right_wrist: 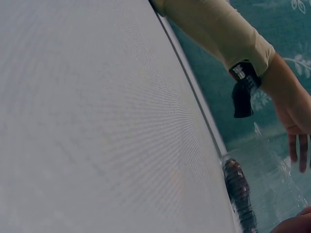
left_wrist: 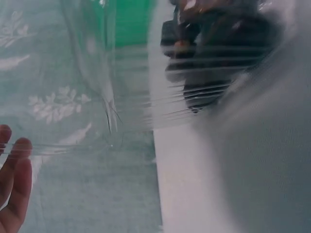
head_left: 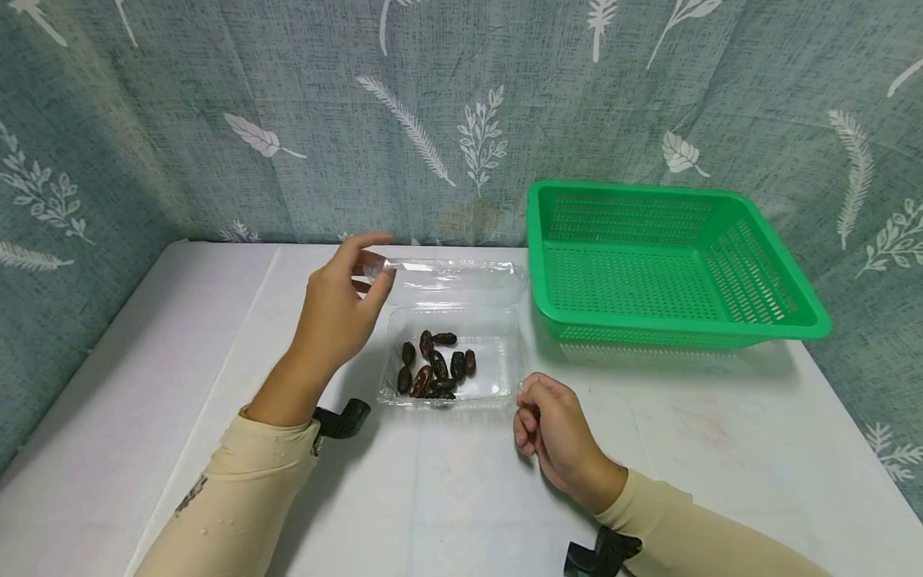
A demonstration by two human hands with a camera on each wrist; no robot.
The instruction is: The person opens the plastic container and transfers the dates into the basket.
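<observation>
The clear clamshell box (head_left: 450, 353) of dates (head_left: 436, 370) sits at frame centre; it looks light, thin, flexible and slippery. The left hand (head_left: 339, 308) pinches the raised lid's (head_left: 450, 280) left corner. The right hand (head_left: 555, 433), loosely curled, appears to pinch the tray's lower-right rim; rims are likely the stiffest places to hold.

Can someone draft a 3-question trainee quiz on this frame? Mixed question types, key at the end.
1. True or false: the lid of the clear plastic clamshell box is closed over the dark brown dates.
2. Which hand touches the clear hinged lid? A) left hand B) right hand C) both
3. Fill in: the green perforated plastic basket holds ____ dates.

Key
1. False: the lid is swung open toward the back and the dates lie uncovered in the tray.
2. A: the left hand pinches the lid's left corner; the right hand sits curled by the box's front right corner.
3. No: the basket's mesh floor shows bare.
</observation>
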